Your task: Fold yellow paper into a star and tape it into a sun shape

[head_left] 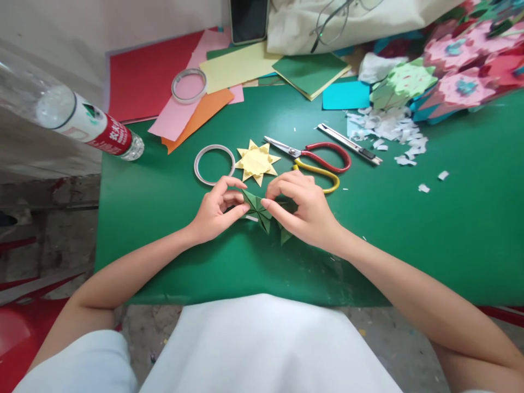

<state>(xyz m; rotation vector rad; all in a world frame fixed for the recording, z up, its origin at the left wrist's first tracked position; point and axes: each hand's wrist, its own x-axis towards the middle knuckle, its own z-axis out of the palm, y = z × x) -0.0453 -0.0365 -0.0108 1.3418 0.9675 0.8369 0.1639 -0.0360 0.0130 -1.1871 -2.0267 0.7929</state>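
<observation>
A folded green paper piece (258, 210) with pointed tips is held between my two hands, just above the green table. My left hand (219, 210) pinches its left point between thumb and fingers. On its other side, my right hand (305, 207) grips the paper with thumb and bent fingers, which partly cover it. Beyond the hands lies a yellow paper star (257, 162) with a round centre. Scissors (311, 158) with one red and one yellow handle rest right of the star, blades pointing left. A roll of tape (197, 169) lies left of it.
A plastic bottle (110, 134) lies at the left edge. Coloured paper sheets (151, 76), a second tape roll (174, 90) and a phone (249, 22) are at the back. A cutter knife (347, 143), white paper scraps (388, 125) and paper flowers (462, 90) occupy the right.
</observation>
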